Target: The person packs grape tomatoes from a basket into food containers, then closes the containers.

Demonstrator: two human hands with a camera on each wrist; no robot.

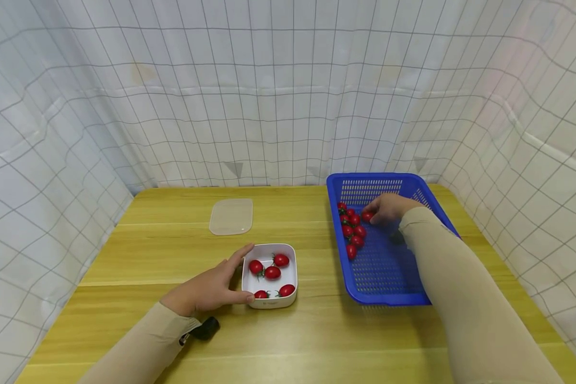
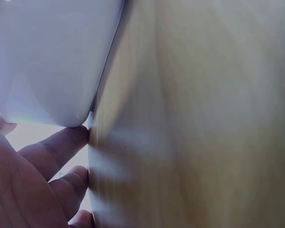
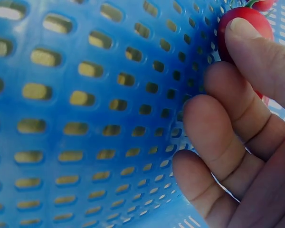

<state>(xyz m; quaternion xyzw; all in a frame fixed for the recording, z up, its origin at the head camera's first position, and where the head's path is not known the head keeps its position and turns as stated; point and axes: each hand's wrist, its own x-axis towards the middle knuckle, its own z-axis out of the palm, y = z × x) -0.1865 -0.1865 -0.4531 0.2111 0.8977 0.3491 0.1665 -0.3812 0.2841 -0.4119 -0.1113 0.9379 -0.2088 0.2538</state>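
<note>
My right hand point(image 1: 388, 207) reaches into the blue basket point(image 1: 348, 280) and pinches a red cherry tomato point(image 1: 367, 217) between thumb and fingers. In the right wrist view the thumb presses on that tomato point(image 3: 249, 23), beside the perforated basket wall. More cherry tomatoes point(image 1: 348, 231) with green stems lie along the basket's left side. My left hand point(image 1: 213, 285) holds a small white square box point(image 1: 271, 304) at its left side, thumb at the near corner and forefinger at the far one. Several cherry tomatoes point(image 1: 272, 273) lie inside the box. The left wrist view shows fingers touching the box's underside edge point(image 2: 69, 114).
A translucent lid point(image 1: 231, 216) lies flat on the wooden table point(image 1: 173, 234), behind the box. White curtains point(image 1: 288, 106) with a dark grid surround the table at the back and both sides. A black wrist device point(image 1: 206, 328) sits at the left cuff.
</note>
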